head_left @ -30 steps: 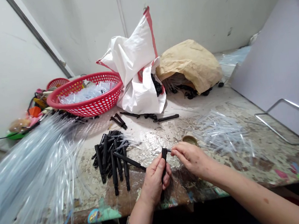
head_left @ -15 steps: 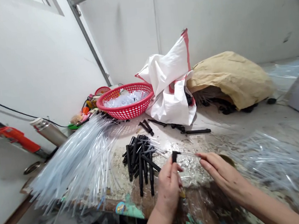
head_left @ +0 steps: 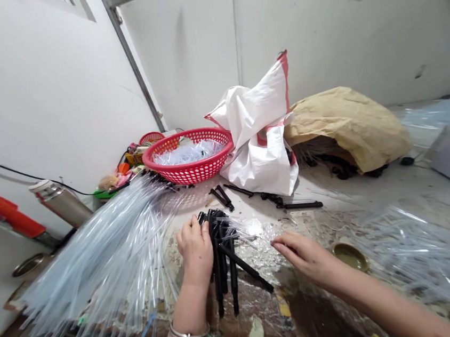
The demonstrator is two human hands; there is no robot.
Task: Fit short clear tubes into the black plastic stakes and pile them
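Note:
A heap of black plastic tubes [head_left: 233,275] with thin clear tubing at their upper ends lies in front of me. My left hand [head_left: 195,249] is at the heap's left side, its fingers curled round a black tube there; its fingertips are partly hidden. One black tube lies slanting across the heap, its lower end toward me. To the right, my right hand [head_left: 304,256] hovers over the table with thumb and forefinger pinched together. Whatever small thing is between those fingertips is too small to make out.
Long clear tubes [head_left: 109,255] spread on the left, shorter clear tubes [head_left: 419,255] on the right. A small bowl [head_left: 350,257] sits beside my right forearm. Behind stand a red basket [head_left: 193,173], a white sack [head_left: 264,159] and a tan cover [head_left: 349,123]. Loose black tubes [head_left: 301,205] lie before the sack.
My left hand has moved left from the black piece with clear tubing it held onto the heap. The right hand has let go of that tubing and shifted slightly left.

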